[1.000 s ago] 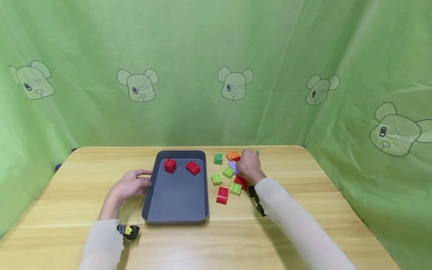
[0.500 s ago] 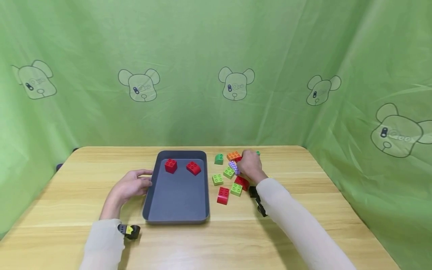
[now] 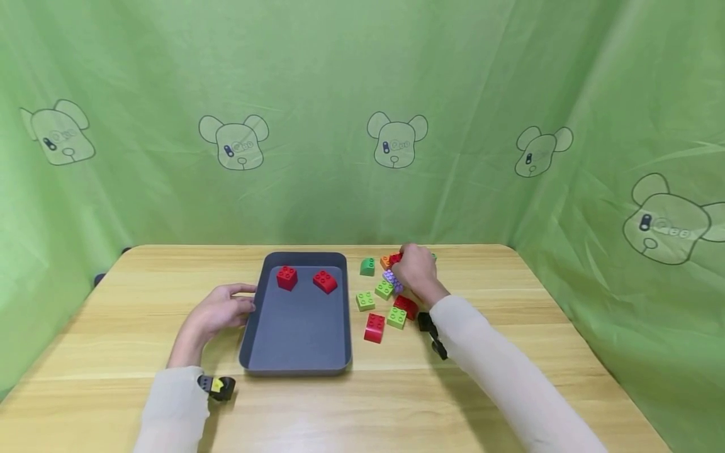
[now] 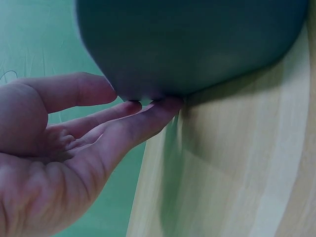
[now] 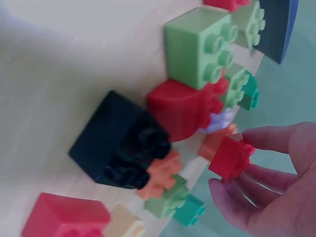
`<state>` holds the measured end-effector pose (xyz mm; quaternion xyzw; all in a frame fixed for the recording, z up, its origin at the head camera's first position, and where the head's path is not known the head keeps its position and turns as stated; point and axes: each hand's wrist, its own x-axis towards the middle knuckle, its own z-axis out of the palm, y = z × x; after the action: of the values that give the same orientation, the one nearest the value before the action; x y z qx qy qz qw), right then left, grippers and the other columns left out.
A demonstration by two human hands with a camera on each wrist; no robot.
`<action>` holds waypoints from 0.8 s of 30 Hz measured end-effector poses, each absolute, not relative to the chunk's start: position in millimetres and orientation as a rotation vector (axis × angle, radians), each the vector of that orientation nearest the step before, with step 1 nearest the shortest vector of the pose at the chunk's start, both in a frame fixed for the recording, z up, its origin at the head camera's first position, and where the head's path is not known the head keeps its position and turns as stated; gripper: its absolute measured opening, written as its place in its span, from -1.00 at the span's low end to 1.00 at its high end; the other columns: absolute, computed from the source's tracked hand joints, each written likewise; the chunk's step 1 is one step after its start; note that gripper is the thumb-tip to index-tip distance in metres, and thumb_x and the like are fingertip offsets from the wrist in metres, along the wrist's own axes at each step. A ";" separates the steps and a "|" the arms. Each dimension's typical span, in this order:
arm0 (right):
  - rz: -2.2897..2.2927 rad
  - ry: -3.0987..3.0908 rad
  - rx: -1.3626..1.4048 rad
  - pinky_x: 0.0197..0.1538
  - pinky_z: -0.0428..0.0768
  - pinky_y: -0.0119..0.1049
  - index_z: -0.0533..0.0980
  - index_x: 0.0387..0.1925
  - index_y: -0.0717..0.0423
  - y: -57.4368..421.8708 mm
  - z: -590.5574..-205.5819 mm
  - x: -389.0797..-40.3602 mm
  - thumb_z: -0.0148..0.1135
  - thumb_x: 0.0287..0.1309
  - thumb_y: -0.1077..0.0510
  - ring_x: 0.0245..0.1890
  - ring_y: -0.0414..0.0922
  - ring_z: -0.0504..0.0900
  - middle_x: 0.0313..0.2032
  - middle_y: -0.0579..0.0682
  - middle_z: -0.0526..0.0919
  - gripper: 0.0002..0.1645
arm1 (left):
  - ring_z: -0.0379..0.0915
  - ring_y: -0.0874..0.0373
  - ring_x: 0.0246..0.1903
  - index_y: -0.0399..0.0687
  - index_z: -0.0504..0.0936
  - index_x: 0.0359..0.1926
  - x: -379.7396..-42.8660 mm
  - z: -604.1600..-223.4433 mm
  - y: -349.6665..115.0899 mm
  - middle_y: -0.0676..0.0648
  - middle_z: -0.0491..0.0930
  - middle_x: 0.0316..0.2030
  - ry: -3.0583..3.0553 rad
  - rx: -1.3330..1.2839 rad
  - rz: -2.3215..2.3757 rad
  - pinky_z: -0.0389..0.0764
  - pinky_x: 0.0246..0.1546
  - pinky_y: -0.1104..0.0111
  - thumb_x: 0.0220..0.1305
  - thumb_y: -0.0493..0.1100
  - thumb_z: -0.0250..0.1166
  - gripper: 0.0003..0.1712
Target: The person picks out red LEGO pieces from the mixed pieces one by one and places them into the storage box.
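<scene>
My right hand pinches a small red toy building brick between thumb and fingers, just above the loose bricks at the back of the table. Under and beside it lie an orange brick and a purple brick. My left hand rests its fingertips on the left wall of a dark grey tray, the fingers loosely extended, as the left wrist view shows too. Inside the tray, near its far end, sit a red brick and a red curved brick.
Lime green bricks, a green curved brick and red curved bricks are scattered to the tray's right. A black brick shows in the right wrist view. Green curtains stand behind the wooden table.
My right hand has moved slightly left and away from me, and the red brick in its fingers now shows over the orange one. The left hand and tray stay put.
</scene>
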<state>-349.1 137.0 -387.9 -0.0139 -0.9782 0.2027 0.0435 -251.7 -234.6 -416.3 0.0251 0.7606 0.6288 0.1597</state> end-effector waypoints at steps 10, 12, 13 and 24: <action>0.683 -2.987 0.110 -0.43 0.58 -0.34 0.46 0.17 0.20 107.6 -369.8 -336.2 0.27 -0.08 0.29 -0.30 0.02 0.54 -0.13 0.19 0.61 -0.35 | 0.36 -0.31 0.16 -0.49 0.09 0.35 -252.2 -417.0 -234.9 -0.54 0.32 0.17 2.181 0.064 1.795 0.53 0.12 0.10 0.32 -0.43 -0.01 -0.40; 0.695 -2.977 0.167 -0.47 0.58 -0.37 0.47 0.17 0.20 99.3 -366.5 -332.3 0.25 -0.08 0.31 -0.33 0.00 0.55 -0.12 0.18 0.62 -0.36 | 0.36 -0.31 0.15 -0.50 0.08 0.35 -251.8 -417.2 -234.9 -0.54 0.33 0.17 2.180 0.068 1.796 0.53 0.12 0.09 0.32 -0.43 -0.01 -0.40; 0.697 -2.969 0.199 -0.48 0.57 -0.39 0.47 0.16 0.20 95.4 -365.1 -330.6 0.24 -0.07 0.32 -0.35 -0.02 0.55 -0.12 0.17 0.63 -0.36 | 0.36 -0.32 0.15 -0.50 0.08 0.35 -251.7 -417.4 -235.0 -0.54 0.33 0.17 2.181 0.072 1.796 0.53 0.12 0.08 0.32 -0.43 -0.01 -0.40; 0.715 -2.896 0.476 -0.64 0.50 -0.46 0.54 0.00 0.26 51.4 -353.9 -307.9 0.25 -0.11 0.40 -0.54 -0.12 0.54 -0.35 0.08 0.62 -0.50 | 0.36 -0.30 0.16 -0.49 0.08 0.35 -251.6 -416.4 -234.2 -0.53 0.32 0.18 2.183 0.072 1.794 0.53 0.12 0.10 0.33 -0.42 -0.01 -0.40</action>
<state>-307.9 51.4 -353.9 0.1573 -0.9570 0.2362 0.0603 -251.6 -234.2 -416.4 0.0253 0.7628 0.6268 0.1568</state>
